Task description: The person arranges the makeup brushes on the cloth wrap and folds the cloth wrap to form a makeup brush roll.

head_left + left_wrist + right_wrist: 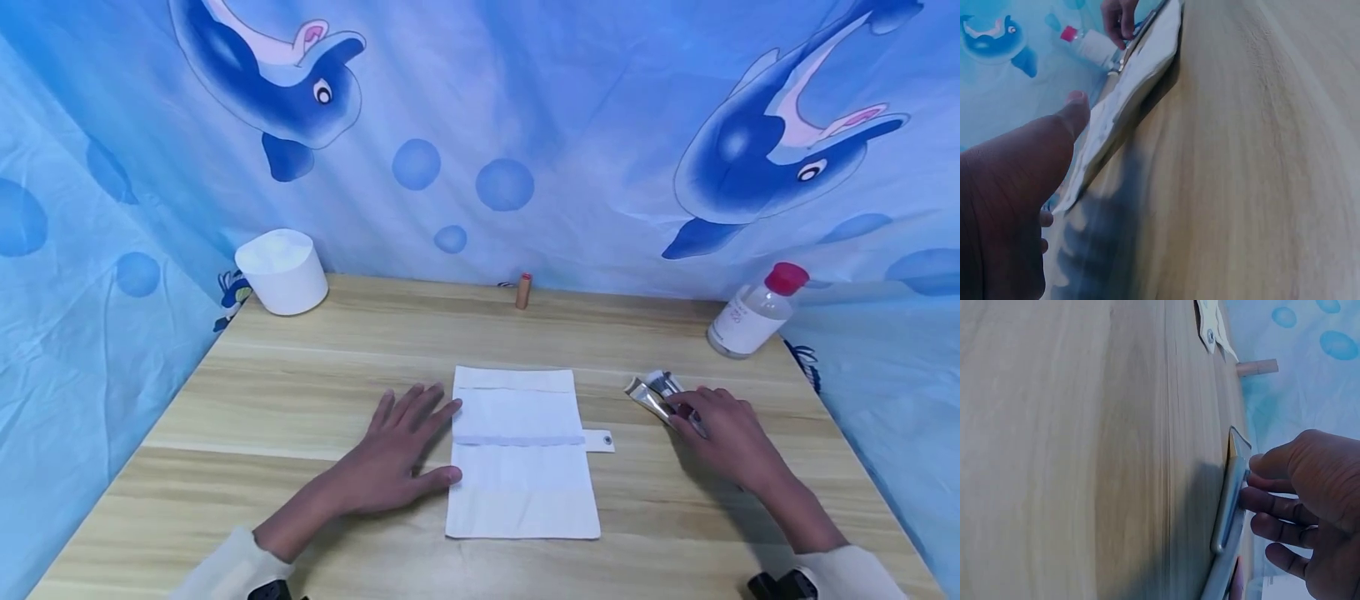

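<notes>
A white cloth pouch (521, 467) lies flat in the middle of the wooden table (300, 392), with a small snap tab (600, 440) at its right side. My left hand (408, 450) rests flat beside it, fingers spread, thumb and fingertips touching the cloth's left edge (1129, 94). To the right, my right hand (712, 425) has its fingers curled round a bundle of silver metal tools (651, 390). In the right wrist view the fingertips (1260, 503) press against one metal handle (1229, 500), with the thumb under it.
A white paper roll (281, 271) stands at the back left. A small wooden cylinder with a red cap (522, 292) stands at the back centre, and a clear bottle with a red cap (753, 315) at the back right. Blue dolphin-print fabric surrounds the table.
</notes>
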Motion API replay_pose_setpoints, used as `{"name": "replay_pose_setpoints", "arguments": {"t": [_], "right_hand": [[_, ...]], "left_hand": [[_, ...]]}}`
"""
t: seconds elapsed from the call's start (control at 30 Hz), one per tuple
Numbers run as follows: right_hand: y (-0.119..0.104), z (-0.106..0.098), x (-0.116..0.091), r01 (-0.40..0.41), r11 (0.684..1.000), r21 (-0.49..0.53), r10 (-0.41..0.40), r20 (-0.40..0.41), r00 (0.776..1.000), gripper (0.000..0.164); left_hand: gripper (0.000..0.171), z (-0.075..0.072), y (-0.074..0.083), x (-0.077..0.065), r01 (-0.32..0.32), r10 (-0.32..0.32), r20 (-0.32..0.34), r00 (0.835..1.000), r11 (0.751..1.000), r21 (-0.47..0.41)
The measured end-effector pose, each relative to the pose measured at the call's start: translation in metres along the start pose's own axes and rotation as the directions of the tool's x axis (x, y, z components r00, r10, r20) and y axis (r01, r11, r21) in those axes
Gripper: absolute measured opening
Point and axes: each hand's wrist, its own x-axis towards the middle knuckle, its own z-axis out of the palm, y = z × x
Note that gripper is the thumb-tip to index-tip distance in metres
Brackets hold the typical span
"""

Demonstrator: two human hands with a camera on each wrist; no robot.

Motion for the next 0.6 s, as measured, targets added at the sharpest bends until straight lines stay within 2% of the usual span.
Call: {"name": "replay_pose_setpoints", "arguments": {"t": [0.2,0.37,0.6], "right_hand": [[-0.003,0.009,0.006,-0.044,0.999,0.017,0.044,0.024,0.999,0.029],[-0.007,0.014,0.008,-0.068,0.997,0.022,0.068,0.016,0.998,0.026],[-0.017,0.02,0.015,-0.081,0.997,0.011,0.081,0.017,0.997,0.019]], "left_hand": [[0.083,0.01,0.0,0.002,0.009,-0.009,0.026,1.0,1.0,0.009],[0.082,0.016,-0.002,0.002,-0.009,0.01,-0.01,1.0,0.999,0.042],[0.08,0.017,-0.003,0.001,-0.015,0.018,-0.038,0.999,0.998,0.061]]}}
